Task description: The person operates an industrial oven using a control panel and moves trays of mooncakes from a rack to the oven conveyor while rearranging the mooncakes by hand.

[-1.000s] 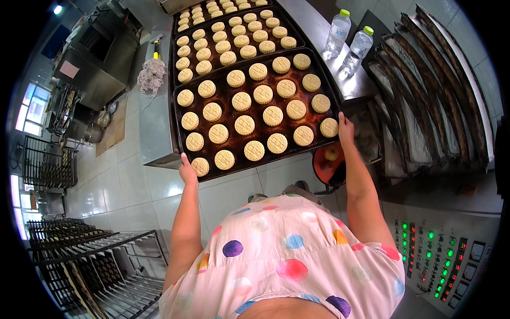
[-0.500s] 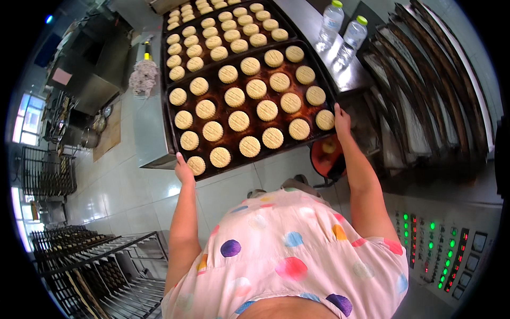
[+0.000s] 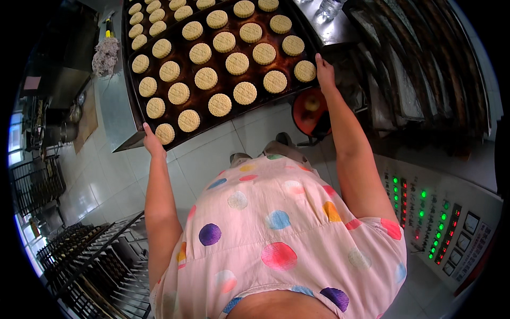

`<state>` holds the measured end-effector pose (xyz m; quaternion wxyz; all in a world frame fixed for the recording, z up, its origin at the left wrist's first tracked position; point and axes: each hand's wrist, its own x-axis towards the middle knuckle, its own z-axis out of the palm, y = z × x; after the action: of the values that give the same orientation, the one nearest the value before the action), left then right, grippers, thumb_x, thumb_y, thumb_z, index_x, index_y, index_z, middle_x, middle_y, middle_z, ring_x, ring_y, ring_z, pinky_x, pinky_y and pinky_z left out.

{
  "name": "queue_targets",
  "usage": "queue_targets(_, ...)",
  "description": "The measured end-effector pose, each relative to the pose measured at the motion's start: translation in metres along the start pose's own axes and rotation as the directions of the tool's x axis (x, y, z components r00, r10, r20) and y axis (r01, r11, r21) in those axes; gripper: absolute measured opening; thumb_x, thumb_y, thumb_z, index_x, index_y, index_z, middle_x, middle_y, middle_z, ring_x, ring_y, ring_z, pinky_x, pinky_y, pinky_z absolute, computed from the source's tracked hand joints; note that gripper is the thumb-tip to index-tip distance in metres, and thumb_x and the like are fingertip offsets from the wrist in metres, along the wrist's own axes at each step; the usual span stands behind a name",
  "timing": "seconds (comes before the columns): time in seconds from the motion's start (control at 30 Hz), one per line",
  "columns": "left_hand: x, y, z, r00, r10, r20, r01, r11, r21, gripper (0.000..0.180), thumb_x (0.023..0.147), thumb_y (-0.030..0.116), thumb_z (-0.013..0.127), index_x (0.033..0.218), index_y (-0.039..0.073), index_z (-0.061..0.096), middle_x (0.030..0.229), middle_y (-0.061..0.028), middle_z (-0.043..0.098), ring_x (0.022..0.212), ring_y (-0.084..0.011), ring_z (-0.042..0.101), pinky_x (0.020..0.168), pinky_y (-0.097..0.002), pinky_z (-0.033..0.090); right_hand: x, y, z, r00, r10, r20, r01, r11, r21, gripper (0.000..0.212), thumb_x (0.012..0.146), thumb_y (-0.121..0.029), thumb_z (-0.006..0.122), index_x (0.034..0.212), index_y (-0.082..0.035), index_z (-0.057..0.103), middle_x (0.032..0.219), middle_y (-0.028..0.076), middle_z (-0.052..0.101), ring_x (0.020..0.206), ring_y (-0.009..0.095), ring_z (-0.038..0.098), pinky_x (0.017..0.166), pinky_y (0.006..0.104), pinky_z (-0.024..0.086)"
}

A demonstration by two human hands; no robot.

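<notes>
A dark baking tray carries rows of pale, round mooncakes with stamped tops and fluted edges. My left hand grips its near left corner, thumb on the rim and fingers hidden underneath. At the near right corner, my right hand has hold of the rim in the same way. The near edge of the tray juts out over the floor. Behind it lies another dark tray of the same mooncakes, cut off by the top of the picture.
A metal table shows left of the trays, with a grey mop head beyond. Beneath the right corner stands a red bucket. Stacked dark trays lean at right, above a lit control panel. Wire racks stand lower left.
The whole view has shifted, so trays, mop and bucket all sit farther left and higher. Both hands keep their hold on the tray. The bottles at upper right have mostly left the picture.
</notes>
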<state>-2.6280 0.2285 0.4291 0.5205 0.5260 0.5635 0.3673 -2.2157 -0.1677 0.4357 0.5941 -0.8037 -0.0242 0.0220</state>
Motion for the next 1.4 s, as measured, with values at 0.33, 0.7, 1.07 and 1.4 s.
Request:
queue_targets(0.33, 0.004, -0.003, 0.003, 0.998, 0.062, -0.034, -0.060, 0.997, 0.047, 0.077, 0.085, 0.060, 0.052, 0.110, -0.014, 0.054, 0.110, -0.0192, 0.058, 0.094, -0.0258, 0.058, 0.084, -0.0348, 0.045, 0.000, 0.004, -0.001, 0.998, -0.053, -0.023, 0.052, 0.997, -0.058, 0.054, 0.090, -0.047, 0.052, 0.107, 0.003, 0.062, 0.095, 0.021, 0.066, 0.092, 0.025, 0.063, 0.083, 0.0323, 0.045)
queue_targets(0.7, -0.003, 0.007, 0.010, 0.981, 0.152, -0.117, -0.121, 0.963, 0.239, 0.077, 0.087, 0.062, 0.046, 0.080, -0.013, 0.060, 0.079, -0.0221, 0.061, 0.075, -0.0309, 0.054, 0.074, -0.0409, 0.042, 0.001, 0.006, -0.005, 0.989, -0.143, -0.031, 0.139, 0.983, -0.117, 0.054, 0.091, -0.046, 0.050, 0.105, 0.005, 0.063, 0.096, 0.021, 0.066, 0.091, 0.025, 0.063, 0.083, 0.0351, 0.045)
queue_targets(1.07, -0.013, 0.015, 0.005, 0.990, 0.078, -0.115, -0.058, 0.985, 0.165, 0.072, 0.087, 0.059, 0.048, 0.071, -0.011, 0.055, 0.070, -0.0176, 0.055, 0.068, -0.0277, 0.048, 0.069, -0.0416, 0.040, -0.006, 0.000, 0.000, 0.994, -0.110, -0.006, 0.110, 0.991, -0.072, 0.056, 0.092, -0.044, 0.051, 0.102, 0.010, 0.062, 0.086, 0.013, 0.064, 0.080, 0.015, 0.053, 0.078, 0.0304, 0.044)
queue_targets(1.4, -0.009, 0.012, 0.002, 0.991, 0.075, -0.111, -0.049, 0.973, 0.225, 0.075, 0.087, 0.061, 0.047, 0.078, -0.012, 0.060, 0.076, -0.0210, 0.060, 0.073, -0.0317, 0.053, 0.073, -0.0419, 0.042, 0.000, 0.005, 0.002, 0.996, -0.091, -0.012, 0.089, 0.992, -0.091, 0.055, 0.091, -0.045, 0.052, 0.104, 0.008, 0.063, 0.091, 0.020, 0.066, 0.083, 0.020, 0.059, 0.079, 0.0337, 0.046)
